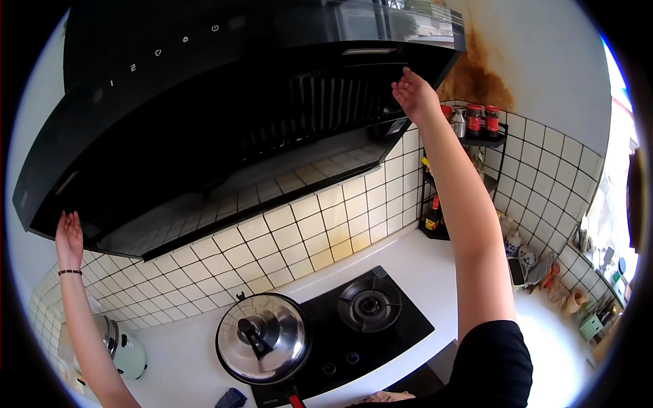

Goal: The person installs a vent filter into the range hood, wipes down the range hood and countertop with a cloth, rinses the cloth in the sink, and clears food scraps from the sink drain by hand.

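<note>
A large black range hood (204, 136) with lit touch symbols spans the upper part of the view. My left hand (69, 234), with a dark beaded bracelet at the wrist, is raised at the hood's lower left corner, fingers apart and nothing held. At the hood's right end, my right hand (413, 94) is raised against the dark underside, its fingers loosely curled and apart, with nothing seen in it. Whether either hand touches the hood cannot be made out.
Below is a black gas stove (401, 323) with a lidded steel pan (279, 333) on its left burner. A green-white cooker (129, 357) stands left. A corner rack (486, 141) holds red-lidded jars; utensils and a green basket (590, 327) are at the right.
</note>
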A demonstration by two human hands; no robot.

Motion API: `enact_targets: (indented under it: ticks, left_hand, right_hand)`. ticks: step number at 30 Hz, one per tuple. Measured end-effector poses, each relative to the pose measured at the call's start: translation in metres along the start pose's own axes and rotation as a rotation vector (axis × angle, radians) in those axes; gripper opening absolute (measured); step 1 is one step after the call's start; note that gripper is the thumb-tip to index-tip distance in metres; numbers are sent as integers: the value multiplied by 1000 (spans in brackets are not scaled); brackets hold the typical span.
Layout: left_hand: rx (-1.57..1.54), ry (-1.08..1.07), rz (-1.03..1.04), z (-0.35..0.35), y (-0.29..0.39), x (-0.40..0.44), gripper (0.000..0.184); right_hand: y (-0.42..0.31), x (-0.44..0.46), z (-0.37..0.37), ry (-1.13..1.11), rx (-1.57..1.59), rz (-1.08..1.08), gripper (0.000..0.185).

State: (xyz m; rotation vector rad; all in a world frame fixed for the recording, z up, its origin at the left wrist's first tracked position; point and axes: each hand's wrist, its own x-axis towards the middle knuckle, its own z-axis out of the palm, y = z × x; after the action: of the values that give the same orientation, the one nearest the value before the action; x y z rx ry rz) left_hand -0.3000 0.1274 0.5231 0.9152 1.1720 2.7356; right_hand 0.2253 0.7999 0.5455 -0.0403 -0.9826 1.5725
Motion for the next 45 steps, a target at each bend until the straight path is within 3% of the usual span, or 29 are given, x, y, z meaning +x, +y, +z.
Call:
enact_targets:
  ticks: [15,25,31,34,36,37,38,39,45]
  left_hand:
    - [14,36,169,-19,-4,16,19]
    - [24,48,174,-15,-5,14,19]
    - [-10,54,204,-31,-15,28,16]
    - [-55,-125,145,15,-21,-19,14]
    - [-105,-55,198,47,-28,-41,13]
    - [-75,-55,197,49,-28,-42,14]
    - [-43,124,187,66,-30,-49,16]
    - [-25,230,223,92,-30,-65,18]
    - [-14,235,165,106,-26,-61,19]
  right_hand:
    - [3,0,2,44,39,-79,21]
    - [3,-2,7,105,2,-95,23]
    - [7,14,-5,81,33,-84,15]
    - [16,48,-40,-11,-2,-125,29]
    - [23,85,-71,-110,94,-136,28]
    - [20,75,-65,14,54,-127,26]
    - [22,96,-85,-106,84,-128,25]
    - [19,96,-83,-22,54,-118,26]
    - [14,102,-78,-9,86,-76,35]
